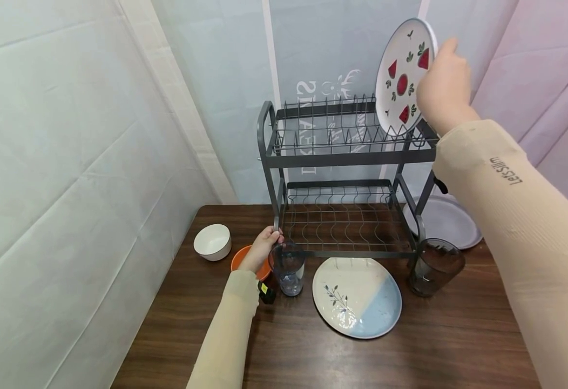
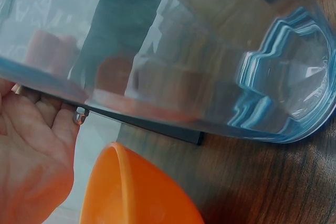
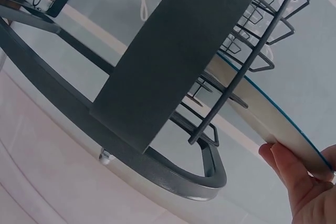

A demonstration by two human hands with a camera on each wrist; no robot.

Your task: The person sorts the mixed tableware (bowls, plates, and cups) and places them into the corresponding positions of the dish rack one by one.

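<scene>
My right hand pinches the edge of a white plate with a watermelon pattern. The plate stands steeply tilted at the right end of the upper tier of a dark dish rack. Seen from the right wrist, its lower edge sits among the rack's wires, and thumb and fingers hold the outer rim. Low on the rack's left side, my left hand grips the leg. A clear tumbler stands close by that hand, partly hiding the fingers, with an orange bowl beside it.
A white bowl sits on the far left of the wooden table. In front of the rack lies a white and blue plate. A dark tumbler and a pale plate are at the right. Cloth walls stand behind and left.
</scene>
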